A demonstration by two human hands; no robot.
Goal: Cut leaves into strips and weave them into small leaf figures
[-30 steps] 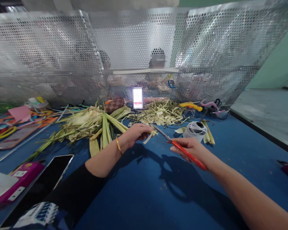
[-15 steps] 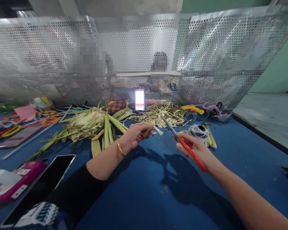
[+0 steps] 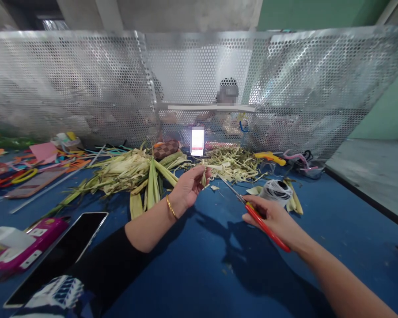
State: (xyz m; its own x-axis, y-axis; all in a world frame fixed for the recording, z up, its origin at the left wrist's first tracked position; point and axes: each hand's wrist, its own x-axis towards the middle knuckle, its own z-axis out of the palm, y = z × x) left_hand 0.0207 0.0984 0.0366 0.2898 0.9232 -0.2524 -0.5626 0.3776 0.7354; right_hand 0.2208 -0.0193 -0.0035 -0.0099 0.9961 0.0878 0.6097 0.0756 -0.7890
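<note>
The small piece of husk (image 3: 204,178) is near the middle of the view, raised above the blue table (image 3: 185,278). The left hand (image 3: 187,186) comes to it from the 7 o'clock side, with the wrist bent a little upward; its thumb and fingers are pressed together on the husk, and a pale end sticks out toward 3 o'clock. At 4 o'clock from the husk, the right hand (image 3: 272,216) is closed around the red handle of the scissors (image 3: 243,201). The blades point toward 10 o'clock, their tips near the husk but apart from it; they look nearly together, although I cannot tell exactly. Farther out, the heap of husk scraps (image 3: 240,165) lies at 2 o'clock, and the spool of string (image 3: 275,191) is between 3 and 4 o'clock. The big husk bundle (image 3: 124,170) lies at 9 o'clock, and the dark phone (image 3: 61,256) at 8 o'clock.
</note>
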